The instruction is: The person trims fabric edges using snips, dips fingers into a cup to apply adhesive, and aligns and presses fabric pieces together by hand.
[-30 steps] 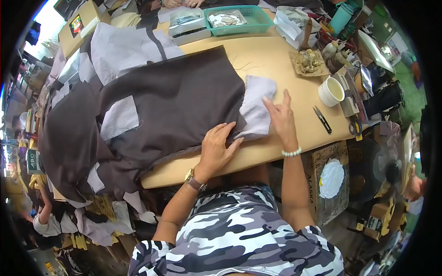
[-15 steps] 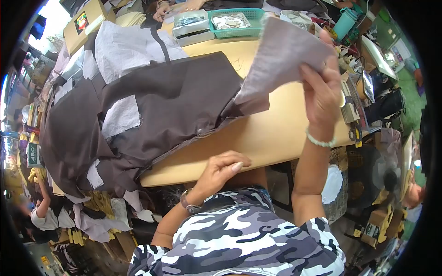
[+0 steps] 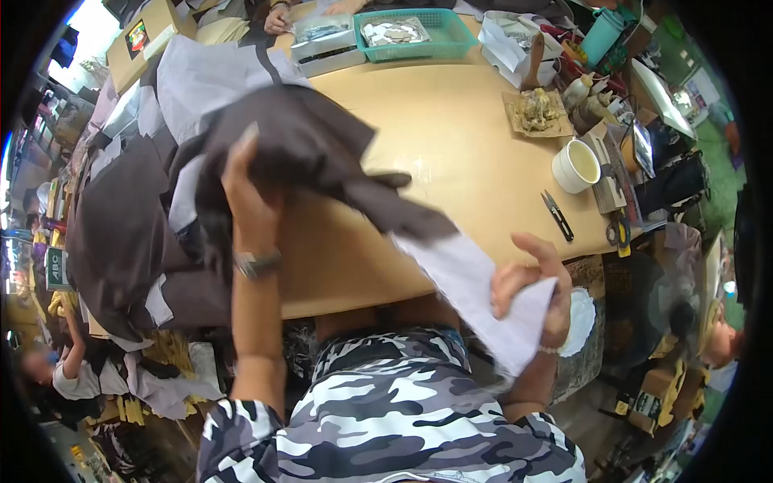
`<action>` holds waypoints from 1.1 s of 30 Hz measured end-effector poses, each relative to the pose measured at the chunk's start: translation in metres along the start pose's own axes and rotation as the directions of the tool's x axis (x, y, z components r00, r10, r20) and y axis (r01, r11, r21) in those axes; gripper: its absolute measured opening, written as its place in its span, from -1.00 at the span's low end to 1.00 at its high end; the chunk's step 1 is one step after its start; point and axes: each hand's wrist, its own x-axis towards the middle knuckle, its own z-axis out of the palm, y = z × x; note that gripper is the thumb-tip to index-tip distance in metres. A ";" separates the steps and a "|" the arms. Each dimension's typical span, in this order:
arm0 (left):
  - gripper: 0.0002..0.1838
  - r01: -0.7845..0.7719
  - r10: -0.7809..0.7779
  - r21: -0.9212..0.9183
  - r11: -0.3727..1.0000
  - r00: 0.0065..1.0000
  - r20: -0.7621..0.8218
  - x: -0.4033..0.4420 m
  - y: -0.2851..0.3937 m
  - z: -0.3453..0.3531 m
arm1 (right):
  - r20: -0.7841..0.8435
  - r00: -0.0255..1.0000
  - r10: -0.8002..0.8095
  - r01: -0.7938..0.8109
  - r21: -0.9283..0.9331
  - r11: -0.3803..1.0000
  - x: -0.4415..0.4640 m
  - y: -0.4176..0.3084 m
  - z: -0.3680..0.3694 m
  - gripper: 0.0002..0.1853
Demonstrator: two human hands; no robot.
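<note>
Dark brown cloth (image 3: 298, 133) is lifted in a bunched fold over the left part of the table. My left hand (image 3: 254, 193) grips it, the thumb in front and the fingers hidden behind the cloth. From its right end a pale grey-lilac cloth strip (image 3: 459, 266) slants down past the table's front edge. My right hand (image 3: 535, 286) is closed around the lower end of this strip, near my body. More of the brown cloth (image 3: 121, 233) hangs over the table's left end.
On the tan table (image 3: 451, 161) lie black thread snips (image 3: 557, 216), a white cup (image 3: 576, 167) and a brush (image 3: 535, 60) by a stained square (image 3: 538, 113). A teal basket (image 3: 415, 52) stands at the back. Another person's hand (image 3: 278, 18) shows beyond.
My right hand has come down toward my body with the pale cloth. My left hand has moved up and left from the table's edge and taken hold of the brown cloth, which is now lifted and bunched.
</note>
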 end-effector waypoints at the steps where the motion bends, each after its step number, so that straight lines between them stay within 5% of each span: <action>1: -0.68 -0.035 0.033 0.092 0.995 0.999 0.016 0.020 0.017 0.019 | 0.055 0.998 -0.032 0.037 -0.094 0.995 0.014 0.000 0.001 -0.28; 4: -0.74 -0.122 0.124 -0.029 0.992 0.908 0.401 0.103 0.057 0.043 | 0.223 0.946 -0.236 0.322 -0.542 0.776 0.061 -0.003 0.004 -0.21; 6: -0.64 -0.208 0.179 0.084 0.975 0.948 0.265 0.151 0.084 0.059 | 0.185 0.914 -0.361 0.396 -0.599 0.696 0.085 -0.002 0.009 -0.20; 8: -0.70 -0.637 0.476 0.249 0.730 0.735 0.483 0.145 0.079 0.101 | 0.182 0.863 -0.471 0.466 -0.648 0.602 0.102 -0.001 0.004 -0.21; 9: -0.76 -0.291 0.285 -0.052 0.955 0.861 0.421 0.137 0.077 0.128 | 0.160 0.869 -0.468 0.442 -0.676 0.589 0.104 0.004 0.000 -0.22; 11: -0.75 -0.529 0.381 0.109 0.841 0.725 0.574 0.126 0.041 0.130 | 0.118 0.882 -0.456 0.390 -0.726 0.566 0.103 0.022 -0.013 -0.23; 12: -0.64 -0.227 0.094 0.314 0.922 0.918 0.386 0.147 0.012 0.114 | 0.096 0.913 -0.396 0.323 -0.762 0.561 0.096 0.032 -0.019 -0.25; 13: -0.42 0.127 -0.204 0.435 0.891 0.970 0.133 0.166 -0.021 0.096 | 0.083 0.948 -0.307 0.249 -0.793 0.556 0.087 0.045 -0.027 -0.25; 15: -0.36 0.379 -0.513 0.521 0.765 0.847 0.137 0.130 -0.066 0.075 | 0.040 0.991 -0.125 0.100 -0.851 0.516 0.065 0.074 -0.045 -0.25; 16: -0.36 0.379 -0.594 0.670 0.639 0.796 0.116 0.107 -0.080 0.067 | 0.036 0.995 -0.095 0.080 -0.857 0.510 0.053 0.088 -0.050 -0.25; 17: -0.35 0.355 -0.667 0.795 0.491 0.740 0.082 0.081 -0.092 0.059 | 0.031 0.997 -0.065 0.059 -0.863 0.502 0.039 0.101 -0.055 -0.25; 21: -0.37 -0.134 -0.595 0.862 0.490 0.671 0.442 -0.039 -0.119 0.037 | -0.076 0.997 -0.002 -0.062 -0.824 0.563 0.015 0.093 -0.054 -0.27; 23: -0.42 -0.382 -0.478 0.849 0.364 0.706 0.522 -0.083 -0.094 0.055 | -0.121 0.983 -0.137 -0.071 -0.945 0.320 0.014 0.083 -0.080 -0.35; 26: -0.56 -0.467 -0.311 0.864 0.189 0.806 0.504 -0.124 -0.088 0.052 | -0.382 0.853 -0.356 -0.416 -0.909 -0.023 0.016 0.071 -0.117 -0.47; 29: -0.72 -0.414 -0.210 0.863 0.291 0.852 0.479 -0.138 -0.098 0.042 | -0.481 0.800 -0.359 -0.548 -0.829 -0.112 0.008 0.071 -0.143 -0.50; 33: -0.85 -0.427 -0.179 0.855 0.293 0.854 0.488 -0.137 -0.105 0.037 | -0.678 0.721 -0.142 -0.616 -0.721 0.318 0.009 0.058 -0.136 -0.46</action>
